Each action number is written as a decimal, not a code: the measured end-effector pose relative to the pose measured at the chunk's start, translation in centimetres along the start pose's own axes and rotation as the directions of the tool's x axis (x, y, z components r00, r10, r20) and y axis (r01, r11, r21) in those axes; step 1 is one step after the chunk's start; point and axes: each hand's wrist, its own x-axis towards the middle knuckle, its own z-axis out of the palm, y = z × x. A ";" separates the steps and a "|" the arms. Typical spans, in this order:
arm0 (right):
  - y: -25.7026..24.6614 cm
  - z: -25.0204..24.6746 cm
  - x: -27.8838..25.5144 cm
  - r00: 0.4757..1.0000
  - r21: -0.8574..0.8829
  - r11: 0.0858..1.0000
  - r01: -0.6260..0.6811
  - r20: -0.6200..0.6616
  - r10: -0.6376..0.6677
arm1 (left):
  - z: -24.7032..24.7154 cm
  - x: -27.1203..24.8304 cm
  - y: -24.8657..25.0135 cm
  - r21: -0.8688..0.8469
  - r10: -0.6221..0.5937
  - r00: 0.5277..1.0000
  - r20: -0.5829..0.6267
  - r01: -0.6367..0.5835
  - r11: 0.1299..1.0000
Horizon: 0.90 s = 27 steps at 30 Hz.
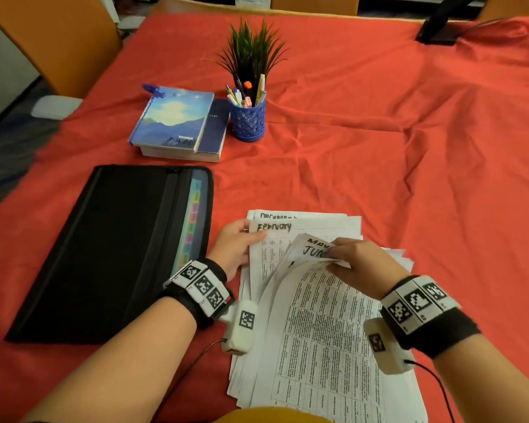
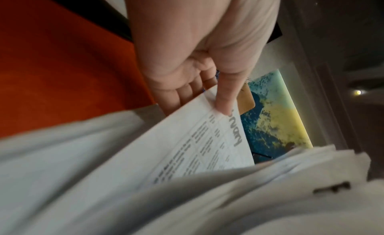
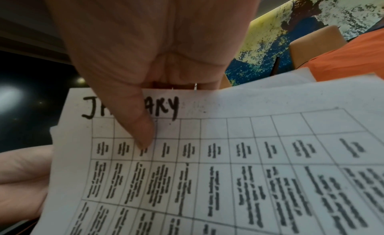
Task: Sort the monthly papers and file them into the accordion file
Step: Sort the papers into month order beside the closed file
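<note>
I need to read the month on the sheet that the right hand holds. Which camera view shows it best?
The right wrist view: the January sheet fills it, the thumb covering only the middle letters. The head view shows it curled, its heading hidden. The left wrist view shows only blurred paper.

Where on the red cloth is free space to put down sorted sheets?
The widest bare red cloth lies right of the pen cup, beyond the paper stack. A narrower strip runs between the books and the accordion file. It is crowded between file and stack, where the left hand works.
</note>
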 end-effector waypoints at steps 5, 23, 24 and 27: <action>0.1 0.3 1.4 0.999 -0.014 1.000 -0.022 0.041 0.023 | -0.8 -0.3 -0.3 0.499 0.002 0.999 0.044 -0.023 0.866; 0.4 1.8 3.0 0.956 0.021 0.975 -0.223 -0.190 0.223 | -13.2 -4.1 12.1 0.453 0.534 0.743 -0.404 -0.345 0.822; 0.4 2.0 2.8 0.958 0.010 0.977 -0.212 -0.196 0.210 | -13.8 -4.6 12.6 0.443 0.528 0.744 -0.409 -0.344 0.828; 0.7 2.5 2.1 0.965 -0.026 0.985 -0.172 -0.204 0.163 | -15.0 -5.5 13.5 0.395 0.483 0.770 -0.417 -0.325 0.859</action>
